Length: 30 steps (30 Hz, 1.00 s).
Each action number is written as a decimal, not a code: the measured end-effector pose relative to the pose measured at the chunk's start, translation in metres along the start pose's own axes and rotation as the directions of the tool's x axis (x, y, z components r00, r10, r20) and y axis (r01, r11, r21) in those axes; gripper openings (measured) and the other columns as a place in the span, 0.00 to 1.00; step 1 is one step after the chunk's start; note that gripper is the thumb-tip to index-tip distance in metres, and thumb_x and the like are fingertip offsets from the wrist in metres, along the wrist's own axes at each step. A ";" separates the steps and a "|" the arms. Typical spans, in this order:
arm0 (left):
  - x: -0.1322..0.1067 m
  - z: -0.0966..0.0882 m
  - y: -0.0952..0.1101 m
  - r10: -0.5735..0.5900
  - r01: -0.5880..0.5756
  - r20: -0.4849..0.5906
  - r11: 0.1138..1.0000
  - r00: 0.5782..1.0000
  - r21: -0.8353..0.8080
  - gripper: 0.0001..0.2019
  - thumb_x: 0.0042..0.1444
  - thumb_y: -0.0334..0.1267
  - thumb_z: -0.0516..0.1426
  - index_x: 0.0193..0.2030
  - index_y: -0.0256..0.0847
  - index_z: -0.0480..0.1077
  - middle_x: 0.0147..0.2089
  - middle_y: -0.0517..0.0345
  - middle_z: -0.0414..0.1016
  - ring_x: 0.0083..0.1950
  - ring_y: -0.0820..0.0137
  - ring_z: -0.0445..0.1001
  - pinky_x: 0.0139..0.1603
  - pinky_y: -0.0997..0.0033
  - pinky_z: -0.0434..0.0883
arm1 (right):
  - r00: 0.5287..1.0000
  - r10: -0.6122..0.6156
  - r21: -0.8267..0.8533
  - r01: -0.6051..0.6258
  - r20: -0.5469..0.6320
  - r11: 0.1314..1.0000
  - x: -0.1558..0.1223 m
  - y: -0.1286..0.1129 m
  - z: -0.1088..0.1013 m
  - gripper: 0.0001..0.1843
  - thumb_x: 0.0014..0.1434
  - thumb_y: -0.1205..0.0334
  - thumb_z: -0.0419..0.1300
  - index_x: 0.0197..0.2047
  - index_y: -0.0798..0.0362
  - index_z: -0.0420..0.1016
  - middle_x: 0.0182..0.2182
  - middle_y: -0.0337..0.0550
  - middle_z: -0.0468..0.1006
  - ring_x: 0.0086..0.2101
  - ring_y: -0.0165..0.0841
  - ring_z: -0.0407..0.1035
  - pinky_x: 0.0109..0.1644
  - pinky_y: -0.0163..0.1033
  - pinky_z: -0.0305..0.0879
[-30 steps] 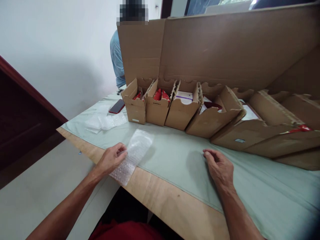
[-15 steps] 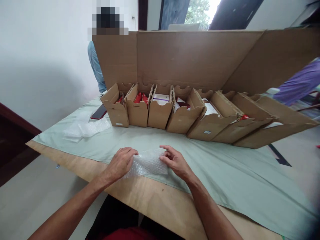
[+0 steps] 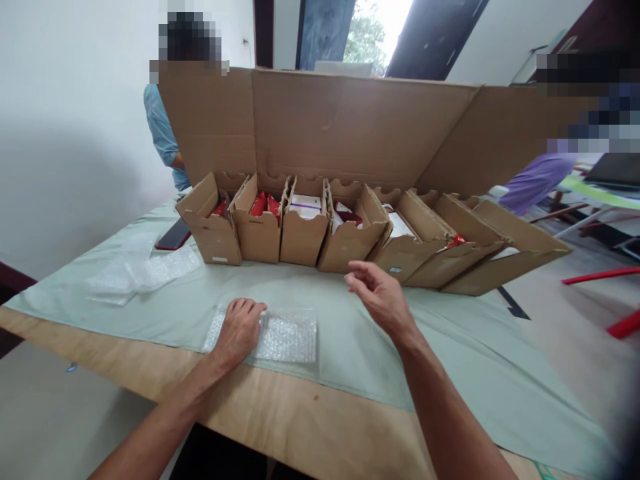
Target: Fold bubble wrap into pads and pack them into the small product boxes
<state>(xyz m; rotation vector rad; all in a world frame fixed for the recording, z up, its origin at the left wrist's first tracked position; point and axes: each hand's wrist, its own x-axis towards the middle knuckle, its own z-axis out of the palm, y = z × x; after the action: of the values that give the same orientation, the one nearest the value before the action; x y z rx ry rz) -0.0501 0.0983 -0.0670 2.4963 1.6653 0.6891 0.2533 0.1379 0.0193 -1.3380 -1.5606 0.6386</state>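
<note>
A sheet of bubble wrap (image 3: 285, 335) lies flat on the pale green cloth (image 3: 450, 347) near the table's front edge. My left hand (image 3: 240, 330) rests on its left part, fingers laid flat and pressing it down. My right hand (image 3: 377, 293) hovers in the air to the right of the sheet, fingers loosely curled and apart, holding nothing. It is in front of a row of several small open cardboard boxes (image 3: 305, 230) that hold red and white packets.
A large opened carton flap (image 3: 340, 127) stands behind the small boxes. A dark phone (image 3: 173, 235) and more bubble wrap (image 3: 140, 272) lie at the left. One person in blue stands behind the carton, another in purple at the right. The wooden table edge (image 3: 300, 420) runs in front.
The bubble wrap was held at the table edge by my left hand, then by both; now it lies flat under my left hand and my right hand has lifted off toward the boxes.
</note>
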 end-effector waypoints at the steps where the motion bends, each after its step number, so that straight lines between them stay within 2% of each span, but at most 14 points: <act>1: -0.001 0.001 -0.001 -0.002 0.001 -0.008 1.000 1.000 -0.005 0.19 0.57 0.21 0.49 0.49 0.41 0.74 0.43 0.50 0.77 0.49 0.56 0.71 0.55 0.53 0.68 | 0.999 -0.029 -0.014 0.029 -0.030 0.999 0.013 -0.005 -0.003 0.24 0.56 0.50 0.63 0.53 0.51 0.76 0.35 0.43 0.81 0.33 0.36 0.74 0.39 0.44 0.73; 5: -0.001 0.005 -0.002 0.002 -0.003 -0.032 1.000 0.999 -0.023 0.19 0.57 0.21 0.49 0.48 0.41 0.73 0.43 0.51 0.77 0.49 0.56 0.71 0.54 0.54 0.68 | 0.993 -0.097 -0.102 0.089 -0.072 0.991 0.059 -0.024 -0.003 0.35 0.56 0.53 0.61 0.66 0.52 0.66 0.35 0.41 0.81 0.29 0.34 0.73 0.37 0.44 0.73; 8: -0.001 0.008 -0.004 0.004 -0.006 -0.047 1.000 0.999 -0.027 0.18 0.57 0.21 0.50 0.48 0.42 0.73 0.43 0.51 0.76 0.49 0.56 0.71 0.53 0.55 0.68 | 0.993 -0.081 -0.231 0.058 -0.089 0.971 0.079 -0.027 0.006 0.36 0.54 0.57 0.62 0.66 0.52 0.67 0.33 0.41 0.82 0.28 0.35 0.73 0.38 0.44 0.72; 13: 0.000 0.010 -0.005 0.006 -0.008 -0.048 0.999 0.999 -0.040 0.19 0.56 0.21 0.50 0.47 0.42 0.73 0.42 0.51 0.76 0.48 0.57 0.71 0.53 0.55 0.68 | 0.988 -0.105 -0.293 0.068 -0.111 0.954 0.077 -0.019 0.013 0.30 0.54 0.58 0.61 0.61 0.47 0.71 0.31 0.38 0.81 0.26 0.35 0.72 0.38 0.43 0.69; 17: 0.000 0.009 -0.003 -0.009 0.008 -0.031 0.999 0.999 -0.048 0.19 0.55 0.20 0.50 0.46 0.42 0.73 0.42 0.51 0.76 0.49 0.56 0.70 0.54 0.54 0.68 | 0.976 -0.169 -0.322 0.118 -0.134 0.939 0.071 -0.034 0.017 0.30 0.58 0.59 0.59 0.64 0.49 0.69 0.33 0.40 0.82 0.27 0.35 0.73 0.39 0.42 0.68; 20: 0.000 0.009 -0.001 -0.021 0.020 -0.026 0.999 0.999 -0.040 0.18 0.55 0.20 0.51 0.45 0.41 0.74 0.42 0.51 0.76 0.48 0.56 0.71 0.53 0.54 0.68 | 0.978 -0.209 -0.424 0.187 -0.006 0.886 0.079 -0.052 0.033 0.30 0.60 0.60 0.59 0.66 0.47 0.68 0.35 0.40 0.83 0.31 0.37 0.75 0.41 0.41 0.68; 22: 0.001 0.008 0.000 -0.044 0.043 -0.028 0.999 0.999 -0.031 0.17 0.55 0.21 0.51 0.44 0.41 0.74 0.41 0.52 0.77 0.48 0.57 0.71 0.53 0.56 0.68 | 0.984 -0.145 -0.529 0.176 0.100 0.830 0.089 -0.062 0.047 0.31 0.59 0.62 0.62 0.66 0.45 0.69 0.35 0.39 0.84 0.33 0.39 0.75 0.41 0.41 0.67; 24: 0.001 0.006 -0.001 -0.086 0.085 -0.039 0.996 0.996 -0.016 0.15 0.55 0.22 0.52 0.42 0.42 0.75 0.41 0.52 0.78 0.48 0.57 0.72 0.54 0.56 0.67 | 0.989 -0.076 -0.610 0.136 0.123 0.780 0.099 -0.068 0.060 0.27 0.58 0.64 0.62 0.62 0.44 0.73 0.34 0.39 0.84 0.35 0.39 0.76 0.41 0.40 0.66; 27: 0.002 -0.001 -0.008 -0.170 0.172 -0.073 0.985 0.983 0.014 0.13 0.56 0.23 0.53 0.41 0.41 0.76 0.41 0.51 0.79 0.48 0.56 0.72 0.52 0.55 0.66 | 0.996 -0.058 -0.653 0.091 0.072 0.752 0.105 -0.073 0.071 0.13 0.63 0.64 0.58 0.48 0.48 0.80 0.35 0.44 0.84 0.37 0.41 0.76 0.40 0.40 0.64; 30: 0.003 -0.008 -0.017 -0.255 0.260 -0.097 0.965 0.962 0.036 0.14 0.55 0.24 0.52 0.41 0.39 0.77 0.40 0.50 0.80 0.47 0.54 0.73 0.51 0.53 0.66 | 0.998 -0.053 -0.682 0.069 0.045 0.728 0.090 -0.078 0.069 0.11 0.65 0.63 0.55 0.42 0.50 0.80 0.33 0.47 0.84 0.36 0.42 0.77 0.38 0.40 0.61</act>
<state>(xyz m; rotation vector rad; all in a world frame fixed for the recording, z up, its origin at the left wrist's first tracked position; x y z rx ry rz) -0.0664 0.1064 -0.0640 2.2477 2.0143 0.7513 0.1610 0.2152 0.0858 -1.8019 -1.9474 -0.0035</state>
